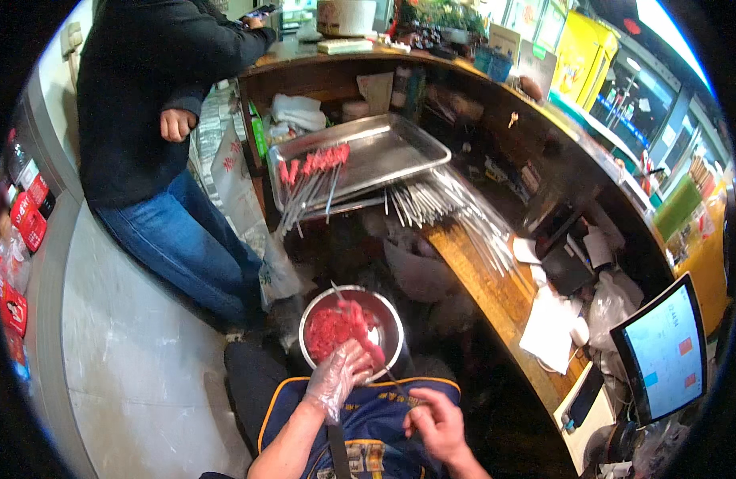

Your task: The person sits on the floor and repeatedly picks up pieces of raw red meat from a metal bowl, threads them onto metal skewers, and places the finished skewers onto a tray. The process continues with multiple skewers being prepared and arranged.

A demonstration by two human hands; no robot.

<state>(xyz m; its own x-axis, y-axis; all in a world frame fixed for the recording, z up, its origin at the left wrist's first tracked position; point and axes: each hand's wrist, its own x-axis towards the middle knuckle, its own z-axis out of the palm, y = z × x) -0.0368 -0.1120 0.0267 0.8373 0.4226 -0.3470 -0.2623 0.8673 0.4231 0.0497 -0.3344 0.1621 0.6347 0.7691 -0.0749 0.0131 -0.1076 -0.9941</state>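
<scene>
A stainless steel bowl [398, 320] in front of my lap holds raw red meat pieces [329, 326]. My left hand [344, 368], in a clear plastic glove, reaches over the bowl's near rim and grips strips of meat [362, 326] on a metal skewer [337, 290]. The skewer slants across the bowl, its tip past the far rim. Its near end runs down to my bare right hand [431, 419], whose curled fingers appear to hold it above the dark blue apron [368, 413]. The exact grip is blurred.
Beyond the bowl, a metal tray [398, 143] carries finished meat skewers [314, 164]. Bare flat skewers [428, 200] lie beside it on a curved wooden counter [470, 257]. A monitor [664, 353] and a phone [585, 395] are at right. A person [152, 90] stands at left.
</scene>
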